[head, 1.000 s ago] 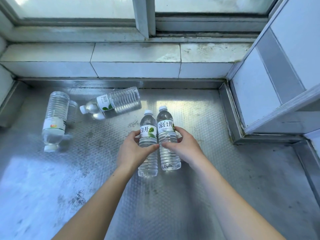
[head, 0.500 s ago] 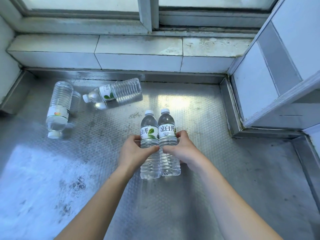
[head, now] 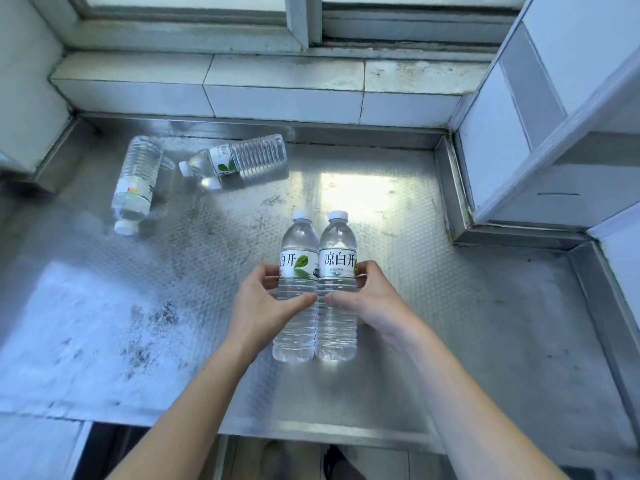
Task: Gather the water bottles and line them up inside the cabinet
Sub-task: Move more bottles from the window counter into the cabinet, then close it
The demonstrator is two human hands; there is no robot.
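Two clear water bottles with white caps and white labels stand upright side by side, touching, in the middle of the steel counter. My left hand (head: 266, 303) grips the left bottle (head: 298, 244) around its middle. My right hand (head: 372, 299) grips the right bottle (head: 337, 244) the same way. Two more bottles lie on their sides at the far left: one with a leaf label (head: 239, 161) pointing its cap left, and one with a plain label (head: 136, 181) pointing its cap toward me.
The embossed steel counter (head: 450, 323) has raised rims at the back and right. A tiled ledge (head: 277, 84) and window frame run along the back. A white cabinet corner (head: 519, 126) juts in at the right. The counter's front edge is near the frame's bottom.
Both hands have drawn the pair of upright bottles toward me along the counter. The view has pulled back, so the counter's front edge now shows.
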